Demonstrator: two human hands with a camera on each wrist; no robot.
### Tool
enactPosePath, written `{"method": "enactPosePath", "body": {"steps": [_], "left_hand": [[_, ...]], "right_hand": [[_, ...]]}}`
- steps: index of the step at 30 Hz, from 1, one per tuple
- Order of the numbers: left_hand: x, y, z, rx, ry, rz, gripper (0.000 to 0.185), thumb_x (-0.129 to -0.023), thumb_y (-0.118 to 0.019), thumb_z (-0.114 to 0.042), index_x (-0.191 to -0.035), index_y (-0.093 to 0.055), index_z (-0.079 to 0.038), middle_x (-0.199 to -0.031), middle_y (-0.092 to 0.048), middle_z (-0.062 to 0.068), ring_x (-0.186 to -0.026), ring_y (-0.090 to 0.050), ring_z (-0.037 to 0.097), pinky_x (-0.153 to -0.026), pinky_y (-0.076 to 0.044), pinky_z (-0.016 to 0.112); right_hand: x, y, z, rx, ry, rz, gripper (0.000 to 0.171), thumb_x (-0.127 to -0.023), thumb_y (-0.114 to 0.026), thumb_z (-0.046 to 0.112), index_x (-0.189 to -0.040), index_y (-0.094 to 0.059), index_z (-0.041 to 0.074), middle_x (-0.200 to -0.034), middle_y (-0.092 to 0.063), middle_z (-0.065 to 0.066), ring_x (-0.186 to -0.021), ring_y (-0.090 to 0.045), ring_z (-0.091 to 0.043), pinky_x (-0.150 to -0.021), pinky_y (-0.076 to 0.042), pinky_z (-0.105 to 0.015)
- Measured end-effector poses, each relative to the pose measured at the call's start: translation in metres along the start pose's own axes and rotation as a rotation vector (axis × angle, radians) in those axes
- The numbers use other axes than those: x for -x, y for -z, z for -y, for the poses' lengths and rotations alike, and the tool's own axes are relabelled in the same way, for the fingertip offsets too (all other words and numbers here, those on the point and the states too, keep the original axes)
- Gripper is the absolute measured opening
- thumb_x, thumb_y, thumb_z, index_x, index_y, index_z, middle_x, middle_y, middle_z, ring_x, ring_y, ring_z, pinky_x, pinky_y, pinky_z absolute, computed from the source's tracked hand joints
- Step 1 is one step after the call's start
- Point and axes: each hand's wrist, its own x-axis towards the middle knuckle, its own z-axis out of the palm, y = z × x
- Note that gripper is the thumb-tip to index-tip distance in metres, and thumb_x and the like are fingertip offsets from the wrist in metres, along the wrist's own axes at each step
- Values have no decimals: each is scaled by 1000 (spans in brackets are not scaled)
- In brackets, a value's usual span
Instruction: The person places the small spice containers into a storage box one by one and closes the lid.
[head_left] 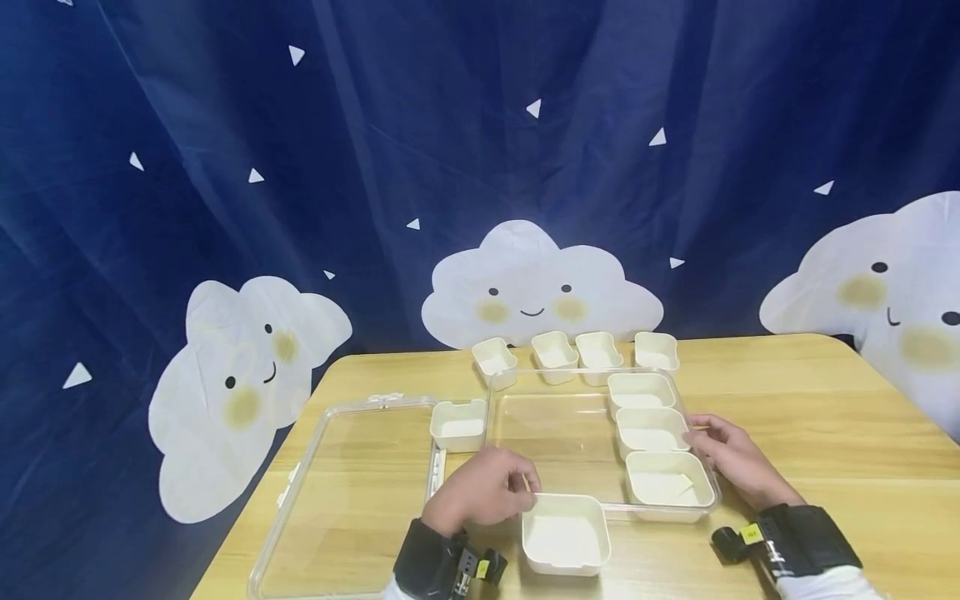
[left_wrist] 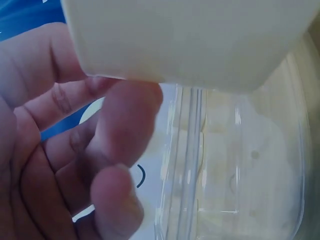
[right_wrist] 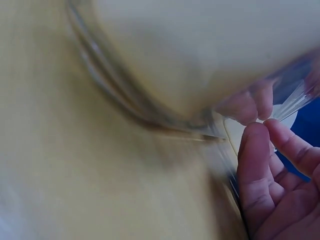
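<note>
My left hand pinches a cream square cup at its back left corner, in front of a clear plastic box. In the left wrist view, that cup fills the top, above the thumb. Three cream cups stand in a column along the box's right side: a back cup, a middle cup and a front cup. My right hand grips the box's right rim beside the middle cup. The right wrist view shows its thumb and fingertip close together at the clear wall.
A clear lid with latches lies left of the box. Another cream cup stands between them, by the box's left wall. Several small cups line the table's back edge. Behind the table hangs a blue curtain with clouds.
</note>
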Motion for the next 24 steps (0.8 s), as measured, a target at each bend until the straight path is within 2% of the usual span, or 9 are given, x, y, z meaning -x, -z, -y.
{"method": "enactPosePath", "body": {"steps": [4, 10, 15, 24], "left_hand": [[0, 3, -1, 34, 9, -19, 11, -79, -67, -4, -80, -71, -14, -67, -60, -14, -62, -55, 0, -62, -47, 19], [-3, 10, -2, 39, 2, -49, 12, -78, -66, -4, -78, -71, -15, -65, -60, -14, -61, -56, 0, -62, -48, 20], [-7, 13, -3, 70, 1, -54, 12, -80, -66, -4, -77, -69, -14, -65, -60, -13, -61, -57, 2, -62, -49, 21], [-12, 15, 0, 128, -1, -81, 9, -82, -65, -2, -80, -68, -10, -63, -61, -9, -51, -60, 3, -59, -50, 22]], "right_hand": [[1, 1, 2, -1, -2, -3, 50, -99, -52, 16, -134, -36, -14, -101, -57, -12, -82, -57, -11, -69, -50, -27], [2, 2, 9, -6, 25, -9, 49, -96, -55, 11, -133, -38, -15, -97, -56, -11, -77, -56, -12, -63, -50, -27], [4, 3, 12, 14, 12, -21, 47, -96, -56, 11, -132, -40, -14, -94, -57, -11, -74, -56, -12, -60, -50, -27], [3, -1, 14, -65, 5, 4, 48, -96, -55, 9, -133, -36, -15, -93, -57, -10, -71, -55, -11, -59, -49, -27]]}}
